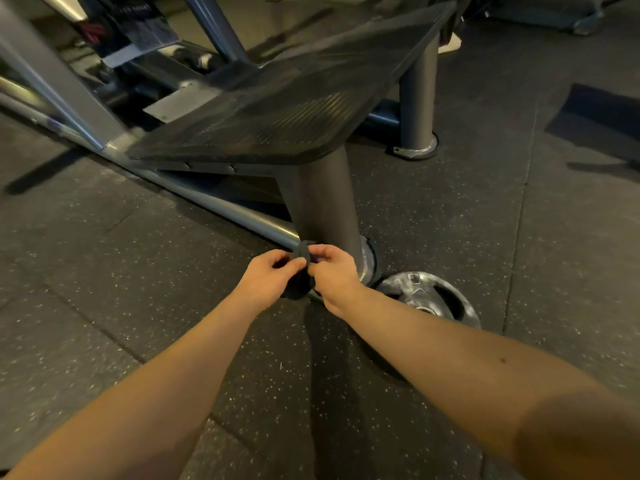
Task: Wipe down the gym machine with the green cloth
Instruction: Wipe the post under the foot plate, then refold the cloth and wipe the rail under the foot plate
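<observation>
Left forearm [166,393] and right forearm [467,358] fill the bottom of the head view, both stretched out twd the base of the gym machine [277,109]. Left hand [270,277] and right hand [334,271] meet in the middle, fingers curled, both pinching the green cloth [298,287] between them. It's bunched into a small wad and looks nearly black in this light tbh. The cloth sits just in front of the dark column [325,202], right where the silver floor rail [225,209] runs into it. Can't tell if it's touching metal yet. A weight plate [429,296] lies flat on the rubber floor [104,271], just right of the column foot.

My guess: I'm regripping/refolding the cloth before a pass. To do it well imo, turn a clean face outward, flatten the wad so more fabric makes contact, then wrap it round the column and rail and work downward, incl. the joint.

Writing: the placard [145,32] on the frame top left has text, but it's too blurred to read. The plate has a small sticker [412,278], too tiny to read. No brand I can make out.
</observation>
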